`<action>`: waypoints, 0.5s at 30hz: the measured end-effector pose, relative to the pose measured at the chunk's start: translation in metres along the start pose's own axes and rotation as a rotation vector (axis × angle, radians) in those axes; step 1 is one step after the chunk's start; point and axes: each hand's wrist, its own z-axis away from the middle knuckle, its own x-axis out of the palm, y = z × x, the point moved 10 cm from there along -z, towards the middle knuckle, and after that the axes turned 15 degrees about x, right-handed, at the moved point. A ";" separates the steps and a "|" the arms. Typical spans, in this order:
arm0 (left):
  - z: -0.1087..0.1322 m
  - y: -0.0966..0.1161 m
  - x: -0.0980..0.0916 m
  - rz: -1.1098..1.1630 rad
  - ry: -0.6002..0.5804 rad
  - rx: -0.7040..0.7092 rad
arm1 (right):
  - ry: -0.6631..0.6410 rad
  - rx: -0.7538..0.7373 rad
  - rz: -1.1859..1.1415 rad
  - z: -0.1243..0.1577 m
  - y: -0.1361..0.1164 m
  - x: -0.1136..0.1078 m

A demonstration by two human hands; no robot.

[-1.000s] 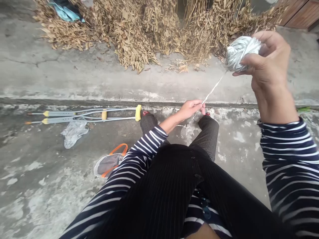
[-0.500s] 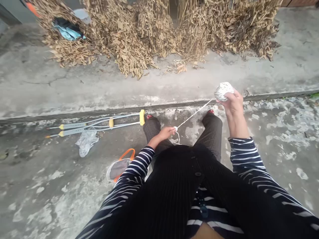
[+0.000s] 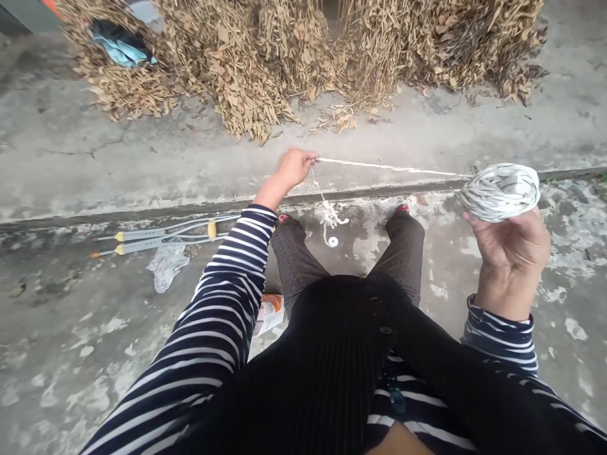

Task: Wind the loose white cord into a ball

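My right hand [image 3: 512, 256] is closed around the underside of a ball of white cord [image 3: 501, 191], raised at the right. From the ball a taut strand of cord [image 3: 389, 167] runs left to my left hand [image 3: 294, 169], whose fingers pinch it. Below my left hand dangles a loose, tangled tail of cord [image 3: 331, 217]. At the low end of this tail is a small white disc with a hole [image 3: 332, 241]; whether it is tied on I cannot tell.
A pair of crutches [image 3: 142, 239] lies on the concrete at left, partly behind my left sleeve, with a clear plastic bag [image 3: 167, 265] beside it. Dry leafy stalks [image 3: 284, 57] lean along the raised ledge [image 3: 213, 164]. An orange-and-white bag [image 3: 271, 309] shows by my left leg.
My left hand has risen forward from my lap, letting the disc and the cord tail hang below. My right hand has moved right and closer with the ball. The strand between them is longer.
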 end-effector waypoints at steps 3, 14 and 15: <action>-0.027 0.021 0.016 -0.024 -0.036 0.026 | 0.008 -0.035 -0.036 0.012 -0.001 -0.003; 0.045 0.168 0.185 0.840 -0.221 0.305 | -0.110 -0.172 0.357 0.004 0.021 0.044; 0.051 0.183 0.180 0.956 -0.205 0.351 | -0.124 -0.180 0.410 -0.002 0.029 0.049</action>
